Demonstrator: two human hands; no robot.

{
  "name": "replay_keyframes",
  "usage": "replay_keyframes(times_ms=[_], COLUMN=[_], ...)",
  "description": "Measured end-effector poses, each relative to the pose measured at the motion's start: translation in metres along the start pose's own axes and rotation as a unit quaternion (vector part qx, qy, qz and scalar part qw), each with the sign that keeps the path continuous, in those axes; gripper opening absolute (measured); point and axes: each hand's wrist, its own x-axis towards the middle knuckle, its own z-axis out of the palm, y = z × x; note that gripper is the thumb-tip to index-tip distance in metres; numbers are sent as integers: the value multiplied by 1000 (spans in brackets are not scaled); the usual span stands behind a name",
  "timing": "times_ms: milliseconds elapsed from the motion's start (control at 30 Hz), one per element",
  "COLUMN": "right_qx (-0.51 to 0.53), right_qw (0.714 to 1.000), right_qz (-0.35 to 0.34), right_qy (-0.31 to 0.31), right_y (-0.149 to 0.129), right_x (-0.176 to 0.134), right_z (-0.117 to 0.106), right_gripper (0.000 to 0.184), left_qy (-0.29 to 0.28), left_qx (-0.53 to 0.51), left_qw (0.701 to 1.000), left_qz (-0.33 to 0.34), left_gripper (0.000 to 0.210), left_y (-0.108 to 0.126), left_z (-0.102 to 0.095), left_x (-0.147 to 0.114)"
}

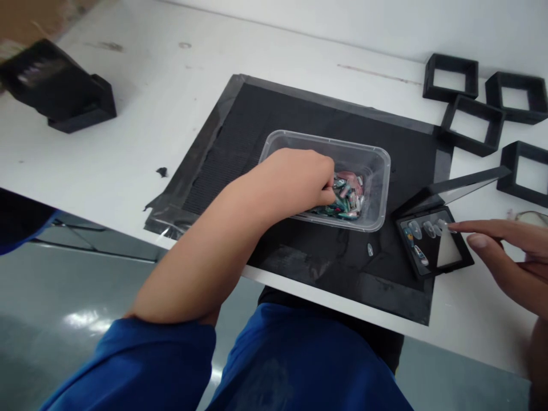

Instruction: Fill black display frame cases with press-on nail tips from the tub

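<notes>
Left hand (299,177) is down in the clear tub (379,188), fingers bunched over the shiny pieces (351,194); can't tell if they've pinched one. Tub's mid-mat (325,262), likely for easy reach. Right hand's (514,245) fingers are parted, grasping nothing I can see, index at the black case (431,249), maybe steadying it. Lid's (428,200) up, so its contents are reachable.

White wall (385,23) behind scuffed white table (141,103); glossy grey-green floor (107,279) with bright light patches (88,321)
</notes>
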Motion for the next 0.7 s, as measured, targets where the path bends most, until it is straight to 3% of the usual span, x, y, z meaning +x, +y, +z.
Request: replay_keyframes(times_ms=[500,700], right_qx=[3,-10], right_qw=[1000,1000], right_qz=[24,24], right_qy=[-2,-9], right_y=[-1,0], right_x=[-6,-7], right_z=[-3,-2], right_gripper=[24,26], left_qy=[30,13], left_qx=[-24,-13], left_qw=[999,1000], left_qz=[-6,-24], left_gripper=[29,30], left_y=[-5,-2], left_z=[1,2], left_x=[3,2])
